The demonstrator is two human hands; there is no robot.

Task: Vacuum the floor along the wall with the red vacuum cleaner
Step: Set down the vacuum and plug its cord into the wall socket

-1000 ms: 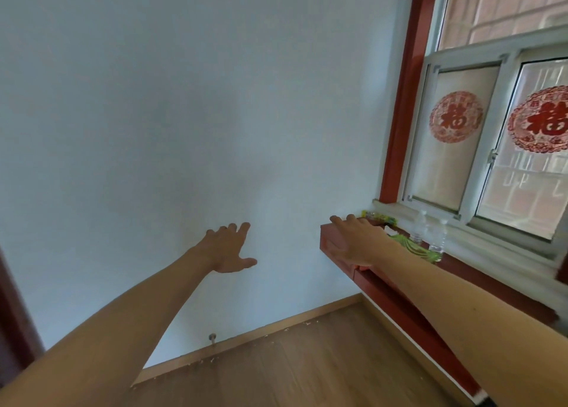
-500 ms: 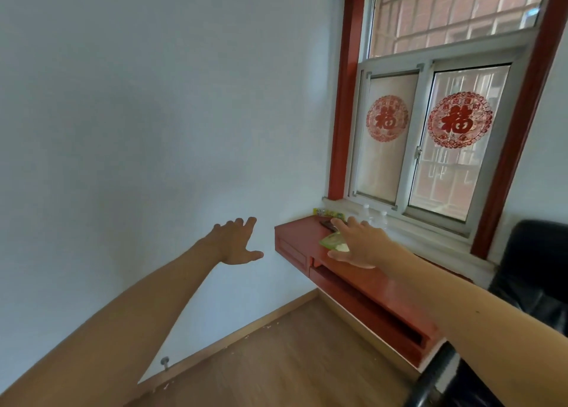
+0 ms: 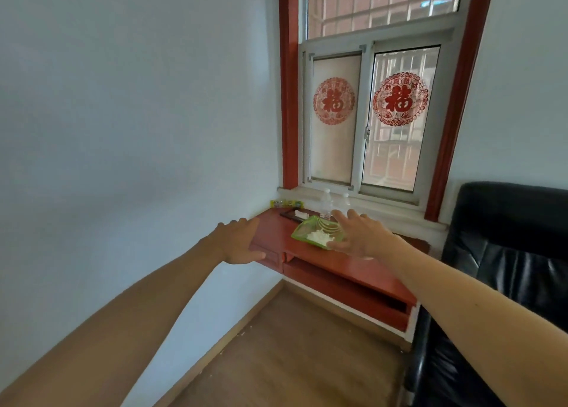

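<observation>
No red vacuum cleaner is in view. My left hand and my right hand are stretched out in front of me at chest height, palms down, fingers straight, holding nothing. The left hand hovers in front of the left corner of a red wall desk. The right hand is above the desk, beside a green bag with white stuff on it. Below lies the wooden floor, with a wooden skirting board along the white wall; small white crumbs lie by the skirting.
A black leather chair stands at the right, close to the desk. On the sill under the window stand two clear bottles, with a dark tray and a yellow-green packet nearby.
The view has swung to the right, bringing the window, desk and black chair toward the centre. Both hands stay stretched out and open; the left now hovers at the desk corner.
</observation>
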